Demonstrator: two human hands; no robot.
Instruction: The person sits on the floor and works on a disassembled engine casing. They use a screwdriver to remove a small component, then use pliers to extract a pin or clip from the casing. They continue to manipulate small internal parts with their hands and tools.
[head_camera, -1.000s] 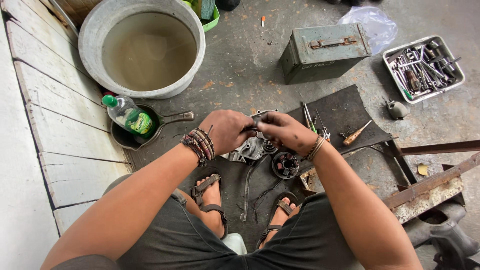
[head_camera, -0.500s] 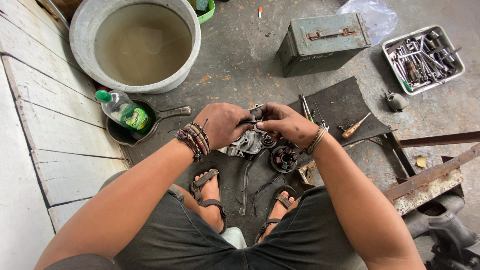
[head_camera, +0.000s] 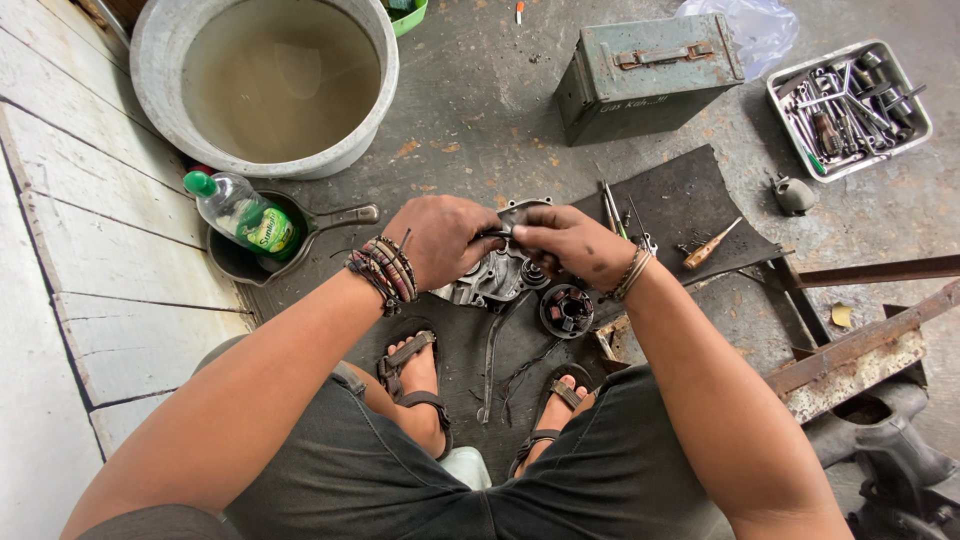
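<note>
Knees and dark shorts at the bottom edge, with sandalled feet (head_camera: 415, 375) planted on a dark mat (head_camera: 690, 200) spread over the concrete floor. Just ahead of the toes, a long wrench (head_camera: 488, 360) lying flat and a round toothed part (head_camera: 566, 310) beside it. Above these, a grey metal casing (head_camera: 490, 282) resting on the mat, directly under both hands. Left hand (head_camera: 445, 238), wrist stacked with bead bracelets, curled nearly closed, fingertips pinched on a small dark part (head_camera: 500, 233) over the casing's far edge. Right hand (head_camera: 565, 243) meeting it from the other side, fingers likewise drawn tight on the same part, thumb pressed on top; exact shape of the part too hidden by knuckles to tell. For a clean job here, by the look of it: keep the casing flat and steady on the mat, hold the small part square rather than tilted, work with fingertip pressure only, and keep both wrists low so nothing slips down among the loose pieces. Right of the hands, a wooden-handled screwdriver (head_camera: 712, 244) and a few thin tools on the mat. Left of them, a black pan (head_camera: 240, 262) with a green-capped bottle (head_camera: 243, 214) lying in it. Further off, a big round basin (head_camera: 265, 85) of murky water, a green metal box (head_camera: 645, 75), closed, and a white tray (head_camera: 848, 108) heaped with tools at the far right.
</note>
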